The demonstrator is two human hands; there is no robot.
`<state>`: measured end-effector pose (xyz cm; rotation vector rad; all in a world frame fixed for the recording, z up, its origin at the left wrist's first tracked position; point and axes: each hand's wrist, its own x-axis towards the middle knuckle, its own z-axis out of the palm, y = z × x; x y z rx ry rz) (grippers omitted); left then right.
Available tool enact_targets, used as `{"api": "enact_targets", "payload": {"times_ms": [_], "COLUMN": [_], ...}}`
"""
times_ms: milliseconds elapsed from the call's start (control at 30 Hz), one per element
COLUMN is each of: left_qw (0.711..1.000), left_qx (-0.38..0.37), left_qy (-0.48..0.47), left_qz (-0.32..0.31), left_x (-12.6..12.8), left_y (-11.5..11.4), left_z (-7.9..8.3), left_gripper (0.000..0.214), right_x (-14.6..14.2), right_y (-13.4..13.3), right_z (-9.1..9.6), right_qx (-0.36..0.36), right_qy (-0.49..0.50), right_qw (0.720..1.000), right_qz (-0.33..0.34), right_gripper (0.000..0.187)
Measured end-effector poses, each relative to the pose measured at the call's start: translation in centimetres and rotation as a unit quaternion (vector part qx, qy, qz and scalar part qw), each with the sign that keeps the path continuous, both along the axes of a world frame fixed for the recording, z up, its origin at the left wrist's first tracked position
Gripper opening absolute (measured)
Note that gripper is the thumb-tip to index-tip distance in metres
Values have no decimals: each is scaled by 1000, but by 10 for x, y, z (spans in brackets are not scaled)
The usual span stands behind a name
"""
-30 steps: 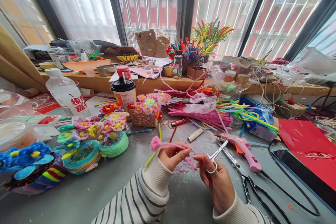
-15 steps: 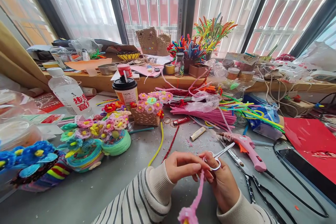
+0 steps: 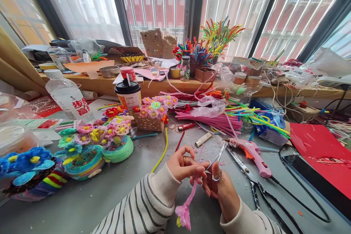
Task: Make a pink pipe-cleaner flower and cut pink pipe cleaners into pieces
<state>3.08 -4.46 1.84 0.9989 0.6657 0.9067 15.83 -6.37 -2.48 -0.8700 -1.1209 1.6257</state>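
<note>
Between the thumb and fingers of my left hand (image 3: 186, 166) is pinched the fuzzy pink stem of a pipe-cleaner flower (image 3: 183, 214). The flower head, pink with a bit of yellow, hangs down below the hand. My right hand (image 3: 223, 190) has its thumb and fingers in the loops of small scissors (image 3: 221, 153). Their blades point up and away, slightly parted. Both hands are close together over the grey table. A thin pink strand (image 3: 201, 150) rises just above my left fingers. Parts of the right fingers are hidden behind the left hand.
Right of my hands lie a pink glue gun (image 3: 255, 155) and large black-handled shears (image 3: 253, 179). A lighter (image 3: 203, 139) and a bundle of pink pipe cleaners (image 3: 211, 122) lie ahead. Flower-decorated pots (image 3: 117, 150) stand at left, near a water bottle (image 3: 68, 97) and lidded cup (image 3: 128, 95).
The scissors have turned from pointing right to pointing upward, and their blades have parted. The flower has swung left and turned. The view has shifted slightly.
</note>
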Motion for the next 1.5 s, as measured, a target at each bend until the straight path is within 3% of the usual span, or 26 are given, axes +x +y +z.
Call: {"api": "enact_targets", "payload": {"times_ms": [133, 233, 333, 633, 1000, 1167, 1500], "left_qw": [1000, 1000, 1000, 1000, 999, 999, 1000], "left_qx": [2, -14, -23, -21, -34, -41, -20], "left_qy": [-10, -16, -14, 3, 20, 14, 20], "left_qz": [-8, -16, -11, -10, 2, 6, 2], "left_x": [1, 0, 0, 0, 0, 0, 1], "left_y": [0, 0, 0, 1, 0, 0, -1], "left_z": [0, 0, -1, -4, 0, 1, -6], "left_gripper": [37, 39, 40, 42, 40, 38, 36], "right_x": [-3, -5, -5, -5, -4, -4, -1], "right_y": [-5, -10, -13, -13, -12, -14, -12], "right_z": [6, 11, 12, 7, 12, 15, 14], "right_qx": [74, 162, 202, 216, 231, 211, 235], "right_qy": [-82, -172, -225, -220, -204, -214, -216], "right_qw": [993, 971, 953, 951, 951, 953, 947], "right_qz": [32, 28, 24, 25, 16, 42, 34], "right_gripper": [64, 61, 63, 65, 69, 71, 69]}}
